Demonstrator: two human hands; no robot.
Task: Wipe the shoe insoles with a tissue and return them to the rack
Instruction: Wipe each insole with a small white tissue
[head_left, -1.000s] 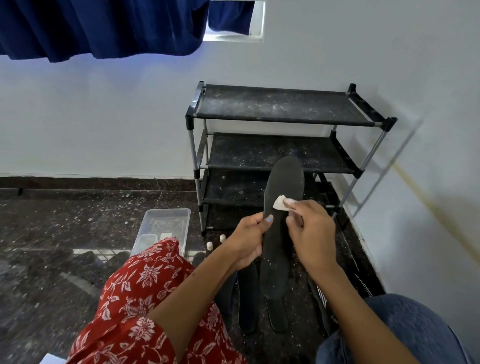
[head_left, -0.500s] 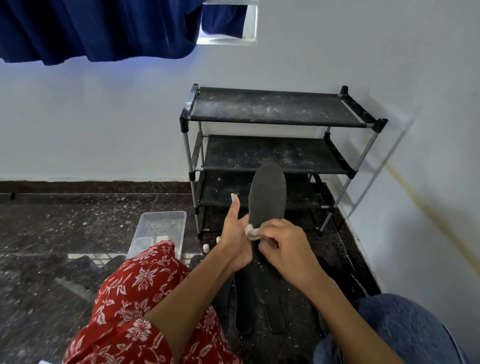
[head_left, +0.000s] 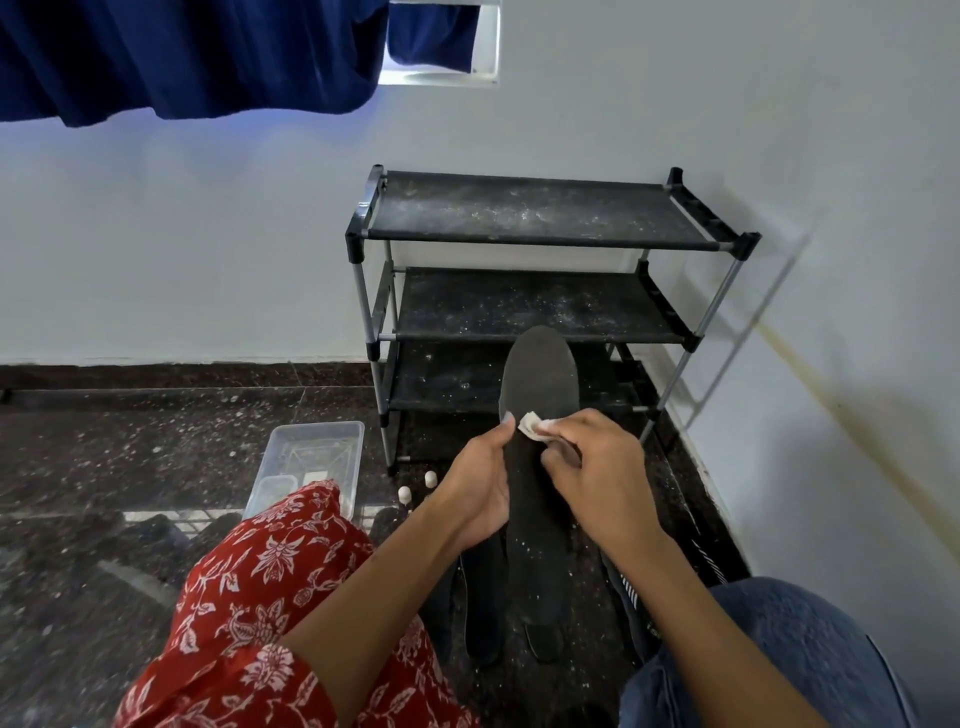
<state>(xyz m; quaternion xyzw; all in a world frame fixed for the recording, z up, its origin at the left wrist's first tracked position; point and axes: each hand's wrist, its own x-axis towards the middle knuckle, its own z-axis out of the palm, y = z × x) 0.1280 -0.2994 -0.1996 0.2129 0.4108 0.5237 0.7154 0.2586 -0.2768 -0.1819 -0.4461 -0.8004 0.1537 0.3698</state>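
A black insole stands upright in front of me, speckled with white dust. My left hand grips its left edge around the middle. My right hand pinches a small white tissue and presses it onto the insole face just above the middle. Other black insoles lie on the floor beneath my hands. The black three-shelf shoe rack stands against the white wall behind; its shelves are dusty and hold nothing.
A clear plastic tub sits on the dark speckled floor left of the rack. Two small white caps lie near the rack's foot. A striped dark item lies to the right. A blue curtain hangs overhead.
My right hand slid the tissue down the insole and back up to just above its middle. My left hand opened flat for a moment, then closed again on the insole's edge.
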